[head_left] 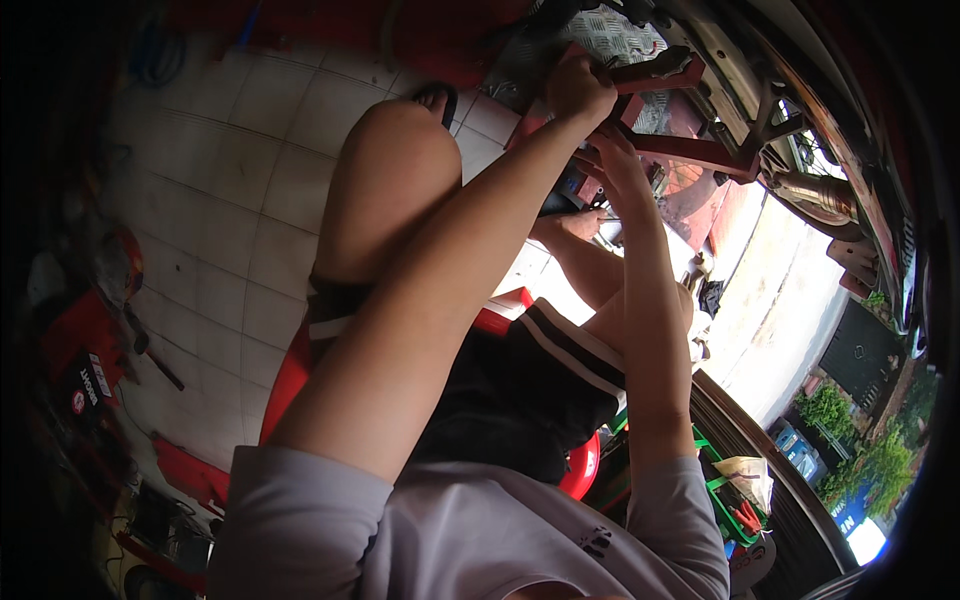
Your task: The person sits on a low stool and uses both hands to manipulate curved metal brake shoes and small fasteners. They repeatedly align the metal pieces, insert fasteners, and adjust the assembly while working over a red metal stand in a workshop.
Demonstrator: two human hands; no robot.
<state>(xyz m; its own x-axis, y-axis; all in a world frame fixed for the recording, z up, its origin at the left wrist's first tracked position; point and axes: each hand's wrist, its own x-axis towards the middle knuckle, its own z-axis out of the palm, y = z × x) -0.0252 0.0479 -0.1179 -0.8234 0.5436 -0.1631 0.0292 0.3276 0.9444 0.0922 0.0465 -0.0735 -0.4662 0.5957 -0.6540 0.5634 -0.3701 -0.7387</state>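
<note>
Both my arms stretch forward to a red metal frame beneath a vehicle at the upper right. My left hand is closed beside the frame's upper bar; what its fingers hold is hidden. Just below and to the right, my right hand reaches in against the frame, its fingers mostly out of sight behind it. The vehicle, which looks like a motorbike, shows a metal cylindrical part near the frame's right end. Ridged metal plate lies behind my hands.
I sit on a red plastic stool over white floor tiles. At lower right stands a green basket with red-handled tools. Red and dark items lie along the left. Bright pavement stretches outside to the right.
</note>
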